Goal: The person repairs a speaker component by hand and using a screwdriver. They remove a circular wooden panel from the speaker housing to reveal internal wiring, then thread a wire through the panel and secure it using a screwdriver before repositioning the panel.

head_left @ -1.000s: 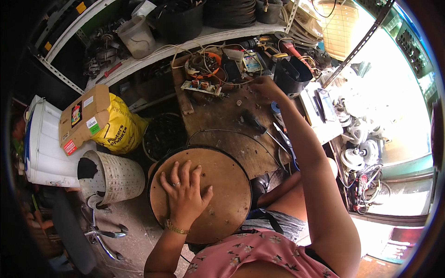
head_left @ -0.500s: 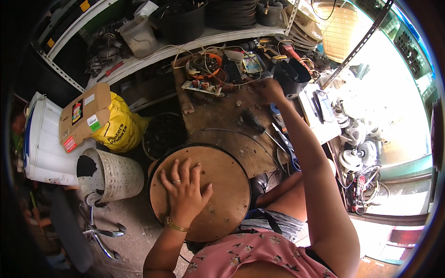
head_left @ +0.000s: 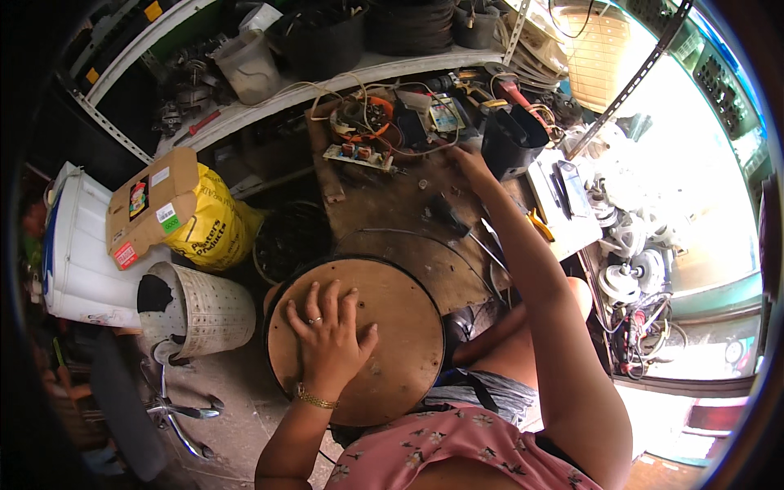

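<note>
1. The round tan wooden disc with a black rim [head_left: 400,335] sits against the person's front, its far edge overlapping, in this view, the near edge of the brown wooden worktop [head_left: 380,200].
2. The left hand [head_left: 331,343] lies palm down on the disc, fingers spread and clasping nothing, nearer its left edge; the disc's right half shows uncovered.
3. The right hand [head_left: 468,161] is over the worktop's far part, just beside the tall black plastic container [head_left: 513,151] (whether its fingers pinch anything, I cannot tell).
4. Between disc and pale rectangular circuit board [head_left: 359,158], open wood shows, crossed by a thin dark cable [head_left: 400,229].
</note>
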Available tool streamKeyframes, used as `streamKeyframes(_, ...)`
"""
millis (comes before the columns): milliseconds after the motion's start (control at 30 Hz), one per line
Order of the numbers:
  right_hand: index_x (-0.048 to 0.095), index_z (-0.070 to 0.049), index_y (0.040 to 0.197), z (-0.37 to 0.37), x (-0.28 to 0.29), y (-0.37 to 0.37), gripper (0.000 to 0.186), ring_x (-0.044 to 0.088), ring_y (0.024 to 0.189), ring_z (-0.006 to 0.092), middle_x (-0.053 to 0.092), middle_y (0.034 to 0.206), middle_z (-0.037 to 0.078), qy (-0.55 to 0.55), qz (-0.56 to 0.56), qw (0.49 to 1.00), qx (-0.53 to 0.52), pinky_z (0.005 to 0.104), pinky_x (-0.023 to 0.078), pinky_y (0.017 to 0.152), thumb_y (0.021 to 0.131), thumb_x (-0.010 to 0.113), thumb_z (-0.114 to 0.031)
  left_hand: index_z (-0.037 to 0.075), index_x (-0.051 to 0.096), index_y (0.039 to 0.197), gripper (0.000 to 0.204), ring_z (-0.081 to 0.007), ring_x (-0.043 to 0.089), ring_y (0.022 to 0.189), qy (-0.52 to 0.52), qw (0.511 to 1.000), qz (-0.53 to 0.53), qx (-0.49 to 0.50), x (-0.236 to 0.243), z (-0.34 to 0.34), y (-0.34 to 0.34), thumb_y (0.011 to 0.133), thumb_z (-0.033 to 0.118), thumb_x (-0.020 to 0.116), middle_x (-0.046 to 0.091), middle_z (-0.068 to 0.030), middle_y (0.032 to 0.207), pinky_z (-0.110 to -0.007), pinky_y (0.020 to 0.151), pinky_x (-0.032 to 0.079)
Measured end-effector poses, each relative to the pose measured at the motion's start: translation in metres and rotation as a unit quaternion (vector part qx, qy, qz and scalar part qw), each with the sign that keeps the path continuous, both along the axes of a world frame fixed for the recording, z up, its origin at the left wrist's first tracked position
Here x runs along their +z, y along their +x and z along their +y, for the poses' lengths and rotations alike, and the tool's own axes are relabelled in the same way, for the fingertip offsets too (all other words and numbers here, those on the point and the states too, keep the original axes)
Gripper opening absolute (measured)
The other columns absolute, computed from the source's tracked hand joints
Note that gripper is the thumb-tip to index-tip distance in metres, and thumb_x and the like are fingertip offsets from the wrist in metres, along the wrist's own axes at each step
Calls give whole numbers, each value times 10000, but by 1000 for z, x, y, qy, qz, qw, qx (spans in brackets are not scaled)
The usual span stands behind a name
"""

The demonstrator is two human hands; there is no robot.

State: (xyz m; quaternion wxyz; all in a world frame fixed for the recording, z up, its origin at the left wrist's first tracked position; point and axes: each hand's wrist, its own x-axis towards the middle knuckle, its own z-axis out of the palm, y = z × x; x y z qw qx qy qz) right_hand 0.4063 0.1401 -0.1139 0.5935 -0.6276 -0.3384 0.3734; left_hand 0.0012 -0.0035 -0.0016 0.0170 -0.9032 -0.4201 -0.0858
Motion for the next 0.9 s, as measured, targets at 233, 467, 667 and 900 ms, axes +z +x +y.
streamKeyframes(233, 732, -98, 867, -16, -11, -17, 198, 684, 828, 336, 700, 867, 165, -194, -486, 848, 86, 441, 535, 744, 733, 701, -239, 86, 530, 1218, 539, -367, 319, 1325, -1, 1000, -1, 1, 0, 0, -1, 789, 387, 655, 437, -142, 1356, -641, 1052, 195)
streamKeyframes(467, 693, -32, 922, -20, -6, -15, 249, 689, 746, 292, 693, 864, 161, -204, -449, 858, 144, 417, 558, 720, 757, 695, -218, 84, 533, 1216, 532, -366, 322, 1321, 6, 1000, -10, 2, -1, 0, 0, 794, 387, 647, 436, -144, 1351, -641, 1055, 189)
streamKeyframes(667, 662, -2, 982, -35, 24, 9, 308, 644, 694, 171, 674, 808, 116, -135, -145, 977, 85, 341, 538, 639, 767, 660, -223, 77, 533, 1213, 530, -368, 323, 1320, 7, 1000, -6, 2, -1, -2, -2, 796, 384, 646, 436, -145, 1349, -641, 1058, 180)
streamKeyframes(900, 670, -62, 1142, -30, 26, -24, 379, 688, 937, 324, 697, 983, 203, -295, -531, 792, 62, 424, 552, 787, 777, 655, -165, 74, 533, 1211, 537, -353, 323, 1321, 5, 1000, -19, 3, -2, -3, 0, 787, 377, 661, 437, -151, 1349, -637, 1056, 179)
